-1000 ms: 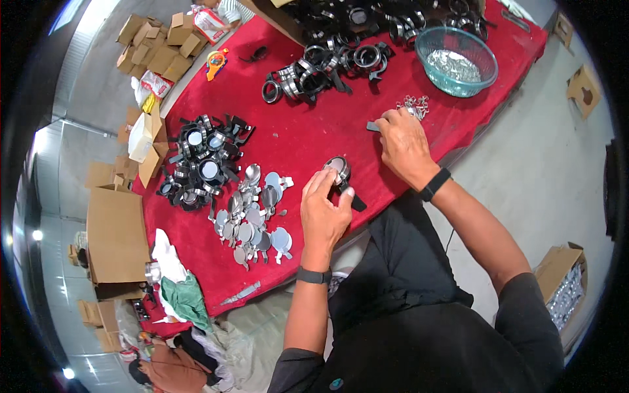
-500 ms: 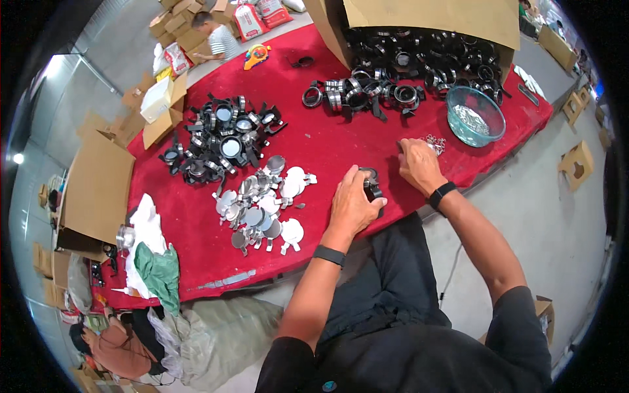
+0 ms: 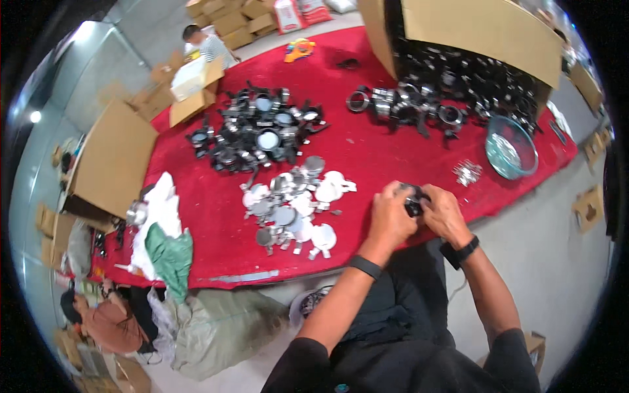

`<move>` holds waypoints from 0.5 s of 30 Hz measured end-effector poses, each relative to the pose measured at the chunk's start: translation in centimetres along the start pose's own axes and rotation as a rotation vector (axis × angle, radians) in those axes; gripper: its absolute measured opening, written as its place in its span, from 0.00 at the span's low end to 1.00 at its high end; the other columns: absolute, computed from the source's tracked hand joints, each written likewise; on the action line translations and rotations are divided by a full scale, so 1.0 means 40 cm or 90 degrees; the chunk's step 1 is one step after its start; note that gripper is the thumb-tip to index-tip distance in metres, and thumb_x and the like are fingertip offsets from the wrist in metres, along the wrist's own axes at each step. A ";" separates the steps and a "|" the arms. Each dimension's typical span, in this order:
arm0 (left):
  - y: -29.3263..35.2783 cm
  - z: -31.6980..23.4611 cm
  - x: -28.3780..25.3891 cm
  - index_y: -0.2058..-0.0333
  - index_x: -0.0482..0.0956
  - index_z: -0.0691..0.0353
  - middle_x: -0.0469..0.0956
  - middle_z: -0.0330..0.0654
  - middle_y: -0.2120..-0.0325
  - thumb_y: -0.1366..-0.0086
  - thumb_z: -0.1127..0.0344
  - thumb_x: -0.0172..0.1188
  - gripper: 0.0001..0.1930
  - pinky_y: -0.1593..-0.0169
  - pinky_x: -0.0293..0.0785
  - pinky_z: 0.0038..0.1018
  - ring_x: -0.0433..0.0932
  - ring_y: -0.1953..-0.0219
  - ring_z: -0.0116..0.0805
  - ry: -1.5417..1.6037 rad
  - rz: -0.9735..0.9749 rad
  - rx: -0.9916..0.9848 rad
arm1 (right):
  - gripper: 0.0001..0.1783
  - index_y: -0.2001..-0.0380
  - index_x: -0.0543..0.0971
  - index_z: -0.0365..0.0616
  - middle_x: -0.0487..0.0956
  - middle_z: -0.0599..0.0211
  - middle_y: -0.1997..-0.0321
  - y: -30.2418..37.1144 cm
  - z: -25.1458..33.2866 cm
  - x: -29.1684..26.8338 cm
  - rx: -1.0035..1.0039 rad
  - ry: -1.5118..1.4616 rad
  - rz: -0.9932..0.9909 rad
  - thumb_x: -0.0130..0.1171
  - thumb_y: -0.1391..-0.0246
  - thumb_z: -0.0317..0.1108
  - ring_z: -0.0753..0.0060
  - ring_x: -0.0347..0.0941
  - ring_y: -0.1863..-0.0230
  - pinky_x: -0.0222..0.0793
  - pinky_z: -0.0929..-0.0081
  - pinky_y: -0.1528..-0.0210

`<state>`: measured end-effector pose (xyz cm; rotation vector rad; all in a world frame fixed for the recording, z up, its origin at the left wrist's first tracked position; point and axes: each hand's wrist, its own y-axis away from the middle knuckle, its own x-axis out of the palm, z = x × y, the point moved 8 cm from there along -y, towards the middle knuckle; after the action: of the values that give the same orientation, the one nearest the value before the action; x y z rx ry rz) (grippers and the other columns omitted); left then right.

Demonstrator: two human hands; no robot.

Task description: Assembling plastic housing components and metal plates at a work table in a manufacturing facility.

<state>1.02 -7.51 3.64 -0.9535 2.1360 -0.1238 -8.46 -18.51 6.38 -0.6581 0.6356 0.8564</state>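
My left hand is closed round a black ring-shaped part with a metallic sheen, held just above the red cloth near the table's front edge. At the right side of that part, my right hand has its fingers bent and pressed together. Whatever small piece may be between them is hidden. A little heap of shiny small metal pieces lies beyond my right hand. To the left of my left hand, flat round metal discs with tabs are spread in a loose pile.
Black ring parts are heaped at the far left; others spill from a large cardboard box. A clear bowl of small metal pieces stands right. White and green cloths hang at the left edge. Two people are beyond the table.
My right hand has come from the small metal heap to the black ring part in my left hand. The whole view has shifted, so the table's things appear farther right.
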 end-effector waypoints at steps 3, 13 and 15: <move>0.015 0.021 0.021 0.42 0.85 0.67 0.76 0.64 0.36 0.41 0.74 0.69 0.26 0.31 0.71 0.51 0.75 0.37 0.66 -0.013 0.000 -0.017 | 0.12 0.61 0.79 0.33 0.82 0.35 0.63 -0.010 0.017 0.018 -0.007 0.055 0.012 0.63 0.46 0.30 0.27 0.80 0.57 0.76 0.40 0.53; 0.030 -0.005 -0.001 0.39 0.83 0.68 0.76 0.63 0.35 0.39 0.77 0.63 0.27 0.30 0.71 0.48 0.74 0.37 0.65 0.008 0.000 -0.038 | 0.15 0.74 0.78 0.34 0.82 0.36 0.74 -0.022 0.076 0.039 -0.022 0.230 -0.090 0.69 0.44 0.35 0.33 0.83 0.70 0.78 0.42 0.65; 0.028 -0.002 0.001 0.39 0.82 0.68 0.76 0.63 0.35 0.38 0.77 0.63 0.27 0.30 0.71 0.48 0.74 0.37 0.64 0.004 0.004 -0.040 | 0.15 0.74 0.79 0.34 0.82 0.36 0.74 -0.025 0.063 0.044 -0.006 0.226 -0.081 0.69 0.44 0.36 0.32 0.83 0.69 0.77 0.42 0.65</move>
<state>0.29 -6.76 3.28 -0.9846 2.1600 -0.0565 -6.16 -16.32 6.97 -0.8600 0.8979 0.6281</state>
